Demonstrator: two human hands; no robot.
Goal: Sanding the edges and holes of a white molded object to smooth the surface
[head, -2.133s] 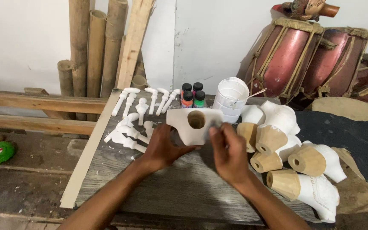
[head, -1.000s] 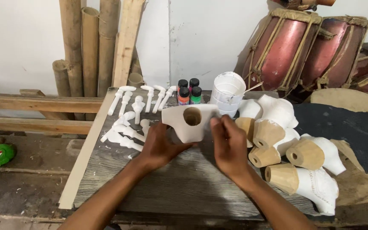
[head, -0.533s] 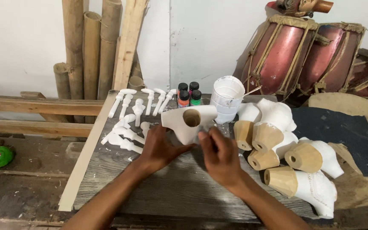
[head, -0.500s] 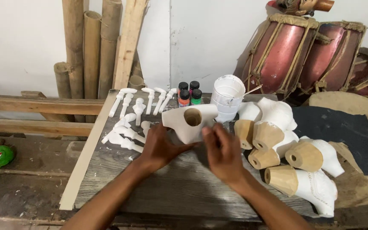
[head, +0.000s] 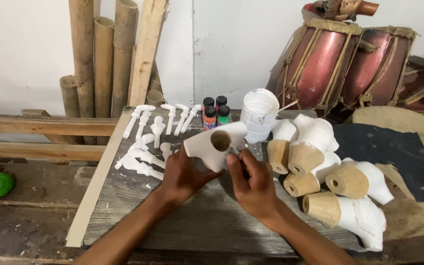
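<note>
Head view: white carved piece (head: 215, 143) with round brown-rimmed hole, tilted.

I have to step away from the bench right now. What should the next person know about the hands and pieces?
Left hand: holds the white carved piece from below, its round hole facing the camera.
Right hand: fingertips on the piece's right edge, beside the hole.
Done: similar white-coated carvings lie at right; small white pegs at left.
Untouched: paint bottles and white cup stand behind.
</note>
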